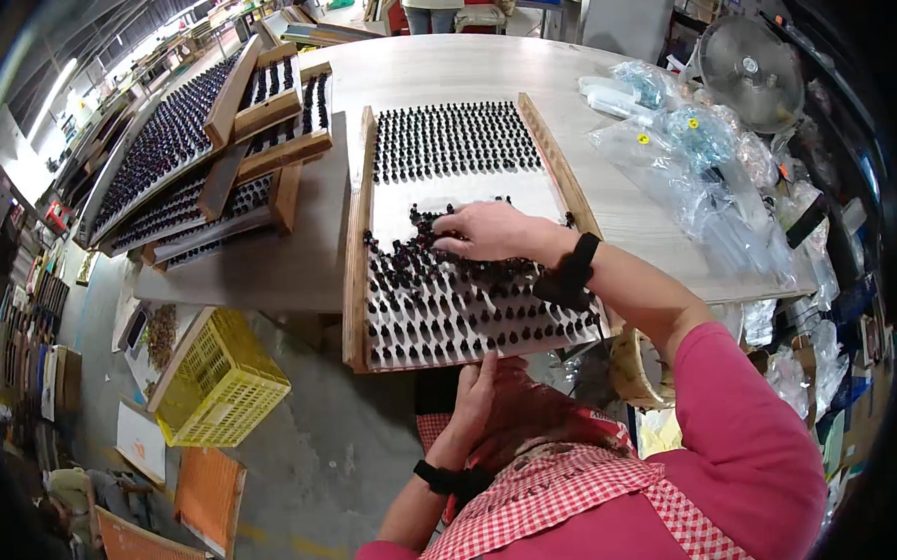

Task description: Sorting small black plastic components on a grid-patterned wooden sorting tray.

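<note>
A wood-sided tray [360, 274] with a white bed lies on the table, its near end reaching past the table's edge. Small dark knob-like pieces [457, 139] stand in rows at its far end, and more rows [481, 339] stand at the near end. Between them, loose dark pieces [403, 262] are heaped together. Bent fingers of my right hand [491, 230] reach down into this heap; what they pinch, if anything, is hidden. My left hand [471, 397] grips the tray's near edge, fingertips up against it.
More loaded trays [177, 142] are stacked askew at the table's left. Clear plastic bags [674, 170] and a round fan [750, 72] are at the right. A yellow crate [223, 380] stands on the floor at left, with orange panels [210, 496] nearby. Someone stands beyond the table.
</note>
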### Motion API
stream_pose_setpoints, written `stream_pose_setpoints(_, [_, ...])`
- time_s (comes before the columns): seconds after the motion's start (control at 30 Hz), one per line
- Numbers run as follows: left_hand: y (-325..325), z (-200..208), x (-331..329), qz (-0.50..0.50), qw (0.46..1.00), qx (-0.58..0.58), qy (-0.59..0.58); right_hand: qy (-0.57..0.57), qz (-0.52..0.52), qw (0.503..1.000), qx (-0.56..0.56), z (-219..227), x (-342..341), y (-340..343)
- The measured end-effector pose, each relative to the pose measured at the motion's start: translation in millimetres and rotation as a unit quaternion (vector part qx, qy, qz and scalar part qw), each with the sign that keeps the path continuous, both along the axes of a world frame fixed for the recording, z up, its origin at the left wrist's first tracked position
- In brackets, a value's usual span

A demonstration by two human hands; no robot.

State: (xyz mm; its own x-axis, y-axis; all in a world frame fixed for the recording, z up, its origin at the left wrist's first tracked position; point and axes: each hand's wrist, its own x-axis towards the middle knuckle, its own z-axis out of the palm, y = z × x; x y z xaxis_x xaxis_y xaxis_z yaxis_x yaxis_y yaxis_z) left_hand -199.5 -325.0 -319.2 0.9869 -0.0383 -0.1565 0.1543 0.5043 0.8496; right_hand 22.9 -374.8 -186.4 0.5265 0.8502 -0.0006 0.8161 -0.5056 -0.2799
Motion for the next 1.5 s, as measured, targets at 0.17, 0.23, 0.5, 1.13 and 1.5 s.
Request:
stream_pose_setpoints(0.17, [-3.0, -0.1, -6.0, -0.001, 0.999, -0.003, 0.035, -0.079, -0.102, 0.988, -0.082, -4.7, 39.4, 40.0])
stream_pose_setpoints(0.23, [-7.3, 2.4, -8.0, 0.008, 0.999, 0.004, 0.035, -0.083, -0.097, 0.987, -0.101, -26.3, 53.9, 52.8])
stream_pose_setpoints(0.5, [-4.6, 0.2, -9.3, -0.018, 0.999, 0.001, 0.039, -0.047, -0.026, 0.995, -0.08, -55.7, 51.8, 70.0])
stream_pose_setpoints(1.13, [-7.8, -4.8, -3.4, 0.027, 1.0, 0.002, 0.015, -0.107, -0.099, 0.989, -0.007, -7.9, 21.4, 5.2])
stream_pose_setpoints(1.5, [-9.4, -5.2, -2.8, 0.03, 0.999, -0.015, -0.003, -0.07, -0.116, 0.988, -0.077, -73.4, 69.6, -22.1])
